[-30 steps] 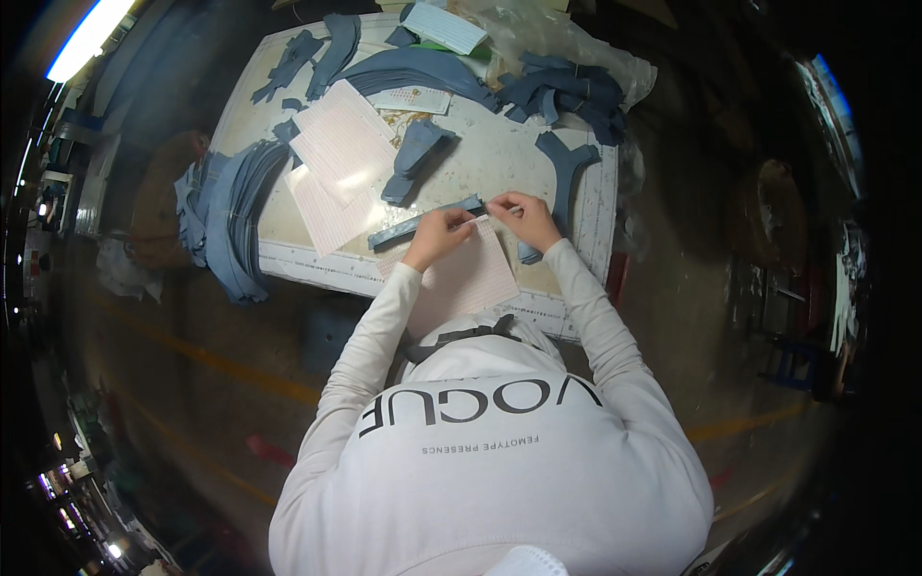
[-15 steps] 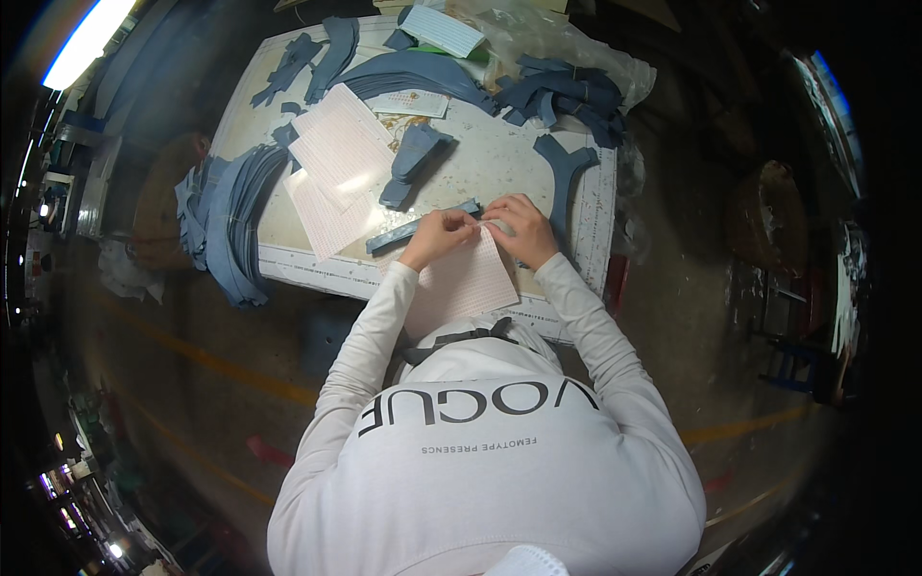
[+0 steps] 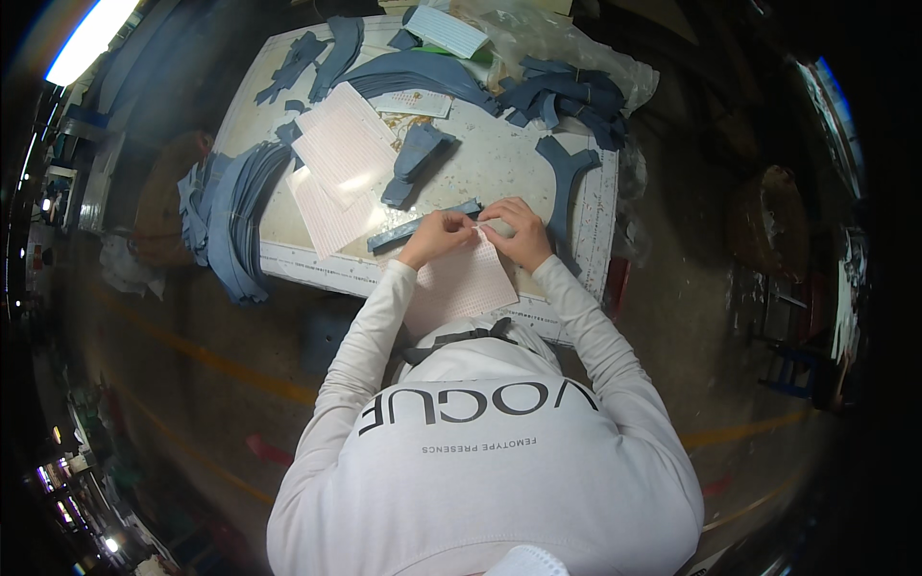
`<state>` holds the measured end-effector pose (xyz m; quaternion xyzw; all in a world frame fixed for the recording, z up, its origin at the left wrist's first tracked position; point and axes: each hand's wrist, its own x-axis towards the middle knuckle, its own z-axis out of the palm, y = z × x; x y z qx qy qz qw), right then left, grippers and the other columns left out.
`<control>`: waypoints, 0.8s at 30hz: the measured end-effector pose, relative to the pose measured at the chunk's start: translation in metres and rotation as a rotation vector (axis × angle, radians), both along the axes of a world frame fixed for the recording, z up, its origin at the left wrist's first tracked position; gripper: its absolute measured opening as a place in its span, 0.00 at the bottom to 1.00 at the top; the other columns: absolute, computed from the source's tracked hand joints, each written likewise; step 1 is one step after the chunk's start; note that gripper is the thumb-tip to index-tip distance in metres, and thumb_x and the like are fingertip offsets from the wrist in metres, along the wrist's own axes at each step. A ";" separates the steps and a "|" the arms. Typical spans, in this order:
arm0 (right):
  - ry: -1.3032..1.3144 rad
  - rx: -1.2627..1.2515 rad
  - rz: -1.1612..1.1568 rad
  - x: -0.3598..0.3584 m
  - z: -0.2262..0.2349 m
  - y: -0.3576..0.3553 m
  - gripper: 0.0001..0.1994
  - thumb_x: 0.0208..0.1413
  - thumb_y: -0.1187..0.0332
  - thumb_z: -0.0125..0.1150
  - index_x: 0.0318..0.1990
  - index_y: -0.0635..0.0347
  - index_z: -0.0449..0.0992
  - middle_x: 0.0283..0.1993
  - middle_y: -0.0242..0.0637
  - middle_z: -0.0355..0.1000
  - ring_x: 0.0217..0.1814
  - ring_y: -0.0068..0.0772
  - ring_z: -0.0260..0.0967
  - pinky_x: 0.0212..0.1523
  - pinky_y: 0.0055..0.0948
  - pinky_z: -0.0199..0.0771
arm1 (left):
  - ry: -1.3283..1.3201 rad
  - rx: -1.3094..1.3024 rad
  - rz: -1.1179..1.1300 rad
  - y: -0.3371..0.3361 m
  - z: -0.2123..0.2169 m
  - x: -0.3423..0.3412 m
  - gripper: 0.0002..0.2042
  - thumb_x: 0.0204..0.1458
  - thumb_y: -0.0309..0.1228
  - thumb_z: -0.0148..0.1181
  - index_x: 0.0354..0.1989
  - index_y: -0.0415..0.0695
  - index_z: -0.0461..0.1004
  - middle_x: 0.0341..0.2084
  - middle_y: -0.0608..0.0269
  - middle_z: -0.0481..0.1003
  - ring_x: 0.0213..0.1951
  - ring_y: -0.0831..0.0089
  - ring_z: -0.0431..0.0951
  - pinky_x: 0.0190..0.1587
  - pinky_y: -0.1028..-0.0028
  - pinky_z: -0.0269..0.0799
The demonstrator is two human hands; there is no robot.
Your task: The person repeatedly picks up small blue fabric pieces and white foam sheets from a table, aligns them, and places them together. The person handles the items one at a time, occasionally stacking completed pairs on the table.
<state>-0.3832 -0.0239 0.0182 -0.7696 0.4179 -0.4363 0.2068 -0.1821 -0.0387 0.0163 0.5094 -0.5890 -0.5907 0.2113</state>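
Note:
My left hand (image 3: 439, 235) and my right hand (image 3: 515, 228) meet over the near part of a white cutting table (image 3: 499, 163). Both pinch the far edge of a pale pink dotted sheet (image 3: 461, 286) that lies toward my chest. A long narrow blue-grey strip (image 3: 415, 228) lies on the table right beside my left fingers. What my fingertips grip at the sheet's edge is too small to make out.
Two more dotted sheets (image 3: 341, 154) lie to the left. Blue-grey cut fabric pieces are scattered: a folded one (image 3: 413, 158), a Y-shaped one (image 3: 564, 178), a pile at the back right (image 3: 567, 96), a stack draped over the left edge (image 3: 230, 216). Clear plastic bags (image 3: 538, 34) sit behind.
The dotted sheet has shifted slightly toward my chest and my right hand has moved a little left, closer to my left hand. The rest of the table looks unchanged.

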 end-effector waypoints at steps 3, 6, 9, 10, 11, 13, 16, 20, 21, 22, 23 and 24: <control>0.161 -0.067 0.013 0.003 -0.002 0.005 0.16 0.44 0.74 0.65 0.44 0.54 0.78 0.37 0.33 0.76 0.44 0.35 0.72 0.46 0.32 0.73 | -0.042 0.003 -0.039 -0.003 0.000 0.004 0.07 0.53 0.27 0.58 0.35 0.36 0.78 0.27 0.68 0.78 0.31 0.83 0.75 0.37 0.81 0.70; 0.150 -0.118 -0.011 0.006 -0.002 0.007 0.23 0.45 0.75 0.65 0.52 0.52 0.75 0.35 0.33 0.76 0.41 0.33 0.73 0.44 0.32 0.74 | -0.028 0.009 -0.028 -0.003 -0.001 0.005 0.08 0.53 0.27 0.59 0.36 0.36 0.78 0.28 0.68 0.78 0.31 0.83 0.75 0.37 0.81 0.70; -0.159 0.173 -0.070 0.010 -0.002 0.010 0.28 0.44 0.78 0.65 0.57 0.53 0.70 0.38 0.34 0.73 0.37 0.32 0.74 0.41 0.30 0.74 | 0.033 -0.013 -0.029 -0.002 -0.001 0.005 0.08 0.54 0.28 0.59 0.36 0.36 0.78 0.28 0.68 0.78 0.31 0.83 0.75 0.37 0.81 0.70; -0.213 0.236 -0.054 0.011 -0.001 0.009 0.29 0.44 0.79 0.65 0.58 0.53 0.69 0.40 0.35 0.72 0.36 0.32 0.74 0.40 0.28 0.75 | 0.056 -0.026 -0.035 -0.002 0.000 0.005 0.08 0.54 0.28 0.60 0.36 0.36 0.78 0.28 0.68 0.78 0.31 0.83 0.75 0.37 0.81 0.70; -0.266 0.299 -0.037 0.010 0.000 0.009 0.31 0.43 0.80 0.65 0.59 0.53 0.68 0.42 0.35 0.70 0.35 0.31 0.74 0.40 0.27 0.75 | 0.020 -0.018 -0.030 -0.001 0.000 0.006 0.08 0.54 0.28 0.60 0.36 0.37 0.78 0.28 0.68 0.78 0.31 0.83 0.75 0.37 0.81 0.70; -0.257 0.325 -0.025 0.007 0.001 0.008 0.33 0.43 0.81 0.64 0.61 0.52 0.66 0.45 0.36 0.67 0.35 0.32 0.74 0.39 0.26 0.75 | -0.048 -0.008 -0.020 -0.001 0.001 0.010 0.07 0.54 0.28 0.60 0.36 0.37 0.79 0.28 0.69 0.78 0.31 0.83 0.75 0.37 0.81 0.70; -0.079 0.155 -0.009 0.004 0.004 0.005 0.34 0.44 0.82 0.63 0.61 0.50 0.65 0.49 0.36 0.64 0.37 0.33 0.75 0.39 0.27 0.77 | -0.063 0.004 -0.013 -0.002 -0.002 0.012 0.07 0.54 0.28 0.60 0.36 0.37 0.79 0.28 0.68 0.78 0.31 0.83 0.75 0.37 0.81 0.70; 0.019 0.028 0.083 0.007 0.002 0.005 0.32 0.46 0.83 0.60 0.61 0.48 0.66 0.51 0.36 0.63 0.37 0.34 0.75 0.38 0.31 0.78 | -0.029 -0.035 -0.046 -0.004 -0.009 0.012 0.07 0.54 0.28 0.60 0.35 0.36 0.79 0.28 0.67 0.79 0.30 0.82 0.75 0.36 0.81 0.70; 0.007 0.061 0.115 0.008 0.001 0.005 0.32 0.46 0.83 0.60 0.61 0.47 0.66 0.51 0.36 0.62 0.37 0.35 0.75 0.38 0.32 0.78 | -0.035 -0.039 -0.045 -0.005 -0.011 0.011 0.07 0.54 0.27 0.60 0.35 0.36 0.79 0.28 0.66 0.79 0.30 0.82 0.75 0.36 0.81 0.70; 0.025 0.042 0.108 0.008 0.000 0.005 0.32 0.46 0.83 0.60 0.61 0.47 0.66 0.51 0.37 0.62 0.37 0.35 0.75 0.38 0.32 0.78 | -0.040 -0.043 -0.043 -0.005 -0.012 0.011 0.07 0.54 0.27 0.60 0.35 0.36 0.79 0.28 0.66 0.79 0.30 0.82 0.75 0.36 0.80 0.71; 0.035 0.029 0.110 0.009 0.000 0.005 0.31 0.46 0.83 0.59 0.61 0.48 0.67 0.51 0.37 0.62 0.37 0.35 0.75 0.38 0.32 0.78 | -0.032 -0.055 -0.045 -0.006 -0.013 0.011 0.07 0.53 0.27 0.59 0.35 0.36 0.79 0.28 0.66 0.79 0.30 0.82 0.76 0.37 0.80 0.71; 0.039 0.019 0.111 0.009 -0.001 0.005 0.31 0.47 0.83 0.59 0.60 0.48 0.67 0.51 0.37 0.62 0.37 0.35 0.75 0.38 0.32 0.78 | -0.024 -0.067 -0.047 -0.006 -0.013 0.011 0.07 0.53 0.27 0.59 0.35 0.36 0.79 0.28 0.66 0.79 0.31 0.82 0.76 0.37 0.80 0.71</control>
